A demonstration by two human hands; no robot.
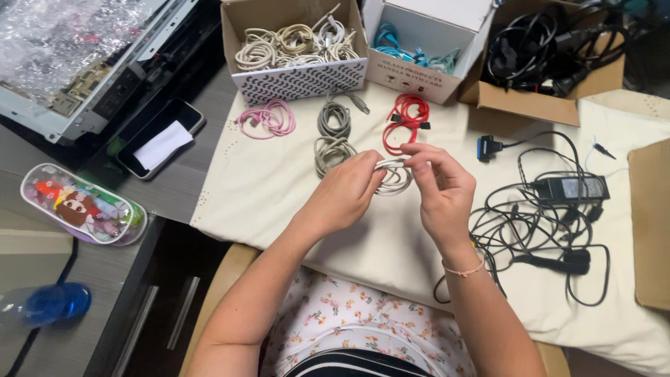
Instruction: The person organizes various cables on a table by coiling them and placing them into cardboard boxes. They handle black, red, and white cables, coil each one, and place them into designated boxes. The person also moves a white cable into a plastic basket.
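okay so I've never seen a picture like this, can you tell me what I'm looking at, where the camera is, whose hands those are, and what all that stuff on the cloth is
The camera sits on a person's head, looking down at their own two bare hands. The left hand and right hand together hold a white coiled cable. Below lies a cream cloth with a pink cable, grey cables, a red cable and a black tangle with a power adapter. At the top, three boxes hold sorted cables: beige, blue, black. A phone lies to the left.

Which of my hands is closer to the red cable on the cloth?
Right. Your right hand is just below the red cable; your left hand sits farther off, down and to the left. Both hold the white coiled cable.
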